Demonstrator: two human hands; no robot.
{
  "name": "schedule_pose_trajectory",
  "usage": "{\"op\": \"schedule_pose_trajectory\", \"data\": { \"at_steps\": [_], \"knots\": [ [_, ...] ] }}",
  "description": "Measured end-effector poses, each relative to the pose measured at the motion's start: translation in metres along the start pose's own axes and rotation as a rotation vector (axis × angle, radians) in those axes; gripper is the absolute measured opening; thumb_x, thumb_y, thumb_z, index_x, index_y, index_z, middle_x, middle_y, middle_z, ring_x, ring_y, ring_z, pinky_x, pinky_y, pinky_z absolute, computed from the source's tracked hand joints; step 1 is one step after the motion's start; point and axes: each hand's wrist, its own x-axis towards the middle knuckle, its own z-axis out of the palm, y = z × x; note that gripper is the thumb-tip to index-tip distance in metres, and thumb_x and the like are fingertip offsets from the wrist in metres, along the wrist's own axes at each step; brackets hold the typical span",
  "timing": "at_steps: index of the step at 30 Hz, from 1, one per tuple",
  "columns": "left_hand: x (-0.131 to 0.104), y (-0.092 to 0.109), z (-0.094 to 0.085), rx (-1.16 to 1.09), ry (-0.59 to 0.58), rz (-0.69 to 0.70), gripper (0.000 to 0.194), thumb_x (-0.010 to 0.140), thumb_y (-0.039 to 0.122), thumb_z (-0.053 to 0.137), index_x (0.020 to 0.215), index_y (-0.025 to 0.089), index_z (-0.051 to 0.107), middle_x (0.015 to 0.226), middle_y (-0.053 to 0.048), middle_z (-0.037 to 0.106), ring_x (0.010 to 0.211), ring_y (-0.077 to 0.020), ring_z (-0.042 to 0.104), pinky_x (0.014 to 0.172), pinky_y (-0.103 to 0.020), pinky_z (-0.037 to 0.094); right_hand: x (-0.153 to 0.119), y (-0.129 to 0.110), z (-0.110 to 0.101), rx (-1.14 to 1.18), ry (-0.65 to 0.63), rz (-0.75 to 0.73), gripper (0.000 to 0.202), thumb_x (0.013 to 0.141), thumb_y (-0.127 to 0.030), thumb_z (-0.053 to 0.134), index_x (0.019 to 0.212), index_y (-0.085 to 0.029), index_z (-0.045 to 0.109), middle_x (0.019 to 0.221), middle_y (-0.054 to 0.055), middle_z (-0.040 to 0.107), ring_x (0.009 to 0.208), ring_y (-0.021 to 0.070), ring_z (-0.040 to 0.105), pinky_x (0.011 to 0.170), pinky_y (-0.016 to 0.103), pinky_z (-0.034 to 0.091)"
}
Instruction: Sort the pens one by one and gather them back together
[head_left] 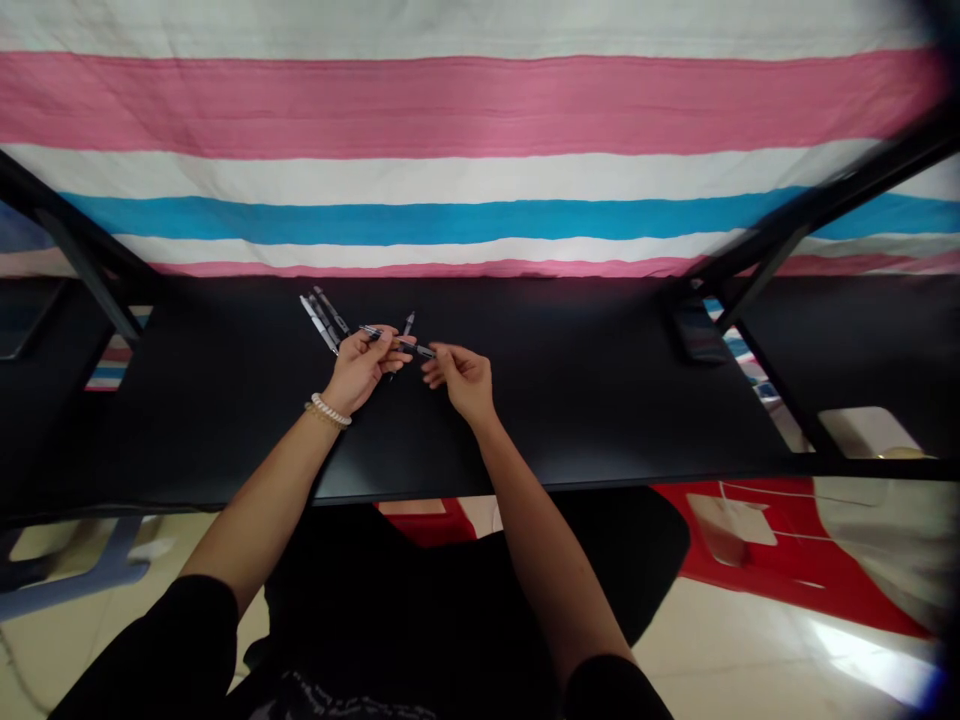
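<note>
My left hand (360, 368) holds a slim dark pen (406, 346) between thumb and fingers, above the black table. The pen lies nearly level, one tip sticking out to the left past the thumb. At its right end, my right hand (466, 380) closes thumb and forefinger on it; its lower fingers are slightly blurred. Whether the pen is in one piece or parted between the hands cannot be made out. Just left of my left hand lie a white pen (319, 323) and a dark pen (332, 310), side by side. Another pen (409, 322) rests behind my left fingers, partly hidden.
The black table (585, 400) spans the view, with a striped cloth (480, 105) hanging along its far edge. A dark phone-like object (699, 328) lies at the right near a black metal frame (772, 270). Red plastic stools (780, 560) stand below the front edge.
</note>
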Motion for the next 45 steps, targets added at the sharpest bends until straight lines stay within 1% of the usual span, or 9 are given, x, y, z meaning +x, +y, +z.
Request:
{"op": "schedule_pose_trajectory", "data": {
  "at_steps": [2,8,19,25,32,35,38,42,45],
  "knots": [
    [0.001,0.000,-0.001,0.005,0.009,-0.004,0.026,0.087,0.035,0.080,0.097,0.015,0.065,0.098,-0.010,0.080,0.071,-0.0125,0.076,0.063,-0.019,0.060,0.000,0.001,0.001,-0.013,0.012,0.033,0.048,0.085,-0.064,0.070,0.094,-0.018,0.078,0.070,0.004,0.072,0.053,0.0137,0.064,0.050,0.028,0.057],
    [0.008,0.002,-0.009,-0.043,0.147,0.060,0.021,0.090,0.035,0.076,0.094,0.017,0.066,0.099,-0.008,0.080,0.073,-0.0104,0.075,0.066,-0.018,0.059,0.003,0.005,-0.003,0.006,0.184,-0.030,0.043,0.082,-0.060,0.075,0.097,-0.020,0.079,0.075,0.004,0.074,0.060,0.0153,0.067,0.059,0.033,0.062],
    [0.010,0.001,-0.012,-0.024,0.175,0.062,0.022,0.090,0.036,0.076,0.092,0.017,0.065,0.096,-0.008,0.080,0.072,-0.0101,0.075,0.067,-0.018,0.059,0.002,0.004,-0.001,0.039,0.158,-0.004,0.046,0.080,-0.062,0.077,0.096,-0.019,0.079,0.075,0.005,0.075,0.060,0.0160,0.068,0.060,0.034,0.063],
    [0.004,0.000,-0.004,0.031,0.057,-0.010,0.028,0.087,0.038,0.079,0.095,0.015,0.064,0.096,-0.010,0.080,0.070,-0.0131,0.076,0.062,-0.020,0.059,0.001,0.006,0.001,0.025,0.082,-0.009,0.039,0.078,-0.054,0.081,0.096,-0.020,0.078,0.081,0.005,0.076,0.068,0.0182,0.073,0.068,0.036,0.065],
    [0.001,0.003,-0.002,0.010,0.037,-0.037,0.027,0.087,0.035,0.080,0.096,0.014,0.065,0.097,-0.011,0.080,0.072,-0.0138,0.077,0.064,-0.020,0.061,-0.001,0.006,0.002,0.034,0.103,-0.068,0.034,0.073,-0.049,0.087,0.089,-0.021,0.076,0.079,0.003,0.076,0.069,0.0179,0.072,0.070,0.036,0.064],
    [0.000,0.004,-0.002,0.019,0.003,-0.057,0.028,0.087,0.036,0.080,0.098,0.014,0.065,0.099,-0.012,0.080,0.072,-0.0144,0.077,0.064,-0.021,0.061,-0.002,0.002,0.002,0.007,0.095,-0.048,0.038,0.074,-0.054,0.085,0.087,-0.020,0.075,0.078,0.004,0.076,0.068,0.0179,0.072,0.068,0.035,0.064],
    [0.000,0.003,-0.003,0.027,-0.024,-0.050,0.029,0.087,0.036,0.080,0.099,0.014,0.065,0.101,-0.012,0.080,0.073,-0.0145,0.077,0.065,-0.021,0.061,-0.004,-0.001,0.003,-0.005,0.055,0.016,0.045,0.086,-0.064,0.070,0.086,-0.019,0.073,0.073,0.005,0.074,0.060,0.0164,0.070,0.058,0.031,0.061],
    [0.001,0.001,-0.004,0.011,-0.015,-0.035,0.028,0.087,0.035,0.080,0.098,0.014,0.066,0.101,-0.012,0.080,0.073,-0.0143,0.077,0.065,-0.020,0.061,-0.004,-0.002,0.005,0.002,0.062,-0.040,0.048,0.078,-0.062,0.080,0.101,-0.021,0.072,0.086,0.005,0.076,0.068,0.0164,0.073,0.062,0.029,0.062],
    [0.001,0.001,-0.004,-0.005,-0.005,-0.040,0.028,0.086,0.034,0.081,0.097,0.013,0.066,0.100,-0.012,0.080,0.073,-0.0137,0.077,0.065,-0.019,0.060,-0.004,-0.001,0.005,-0.047,0.059,-0.019,0.047,0.084,-0.065,0.071,0.091,-0.019,0.071,0.079,0.005,0.074,0.064,0.0155,0.070,0.061,0.029,0.061]
  ]
}}
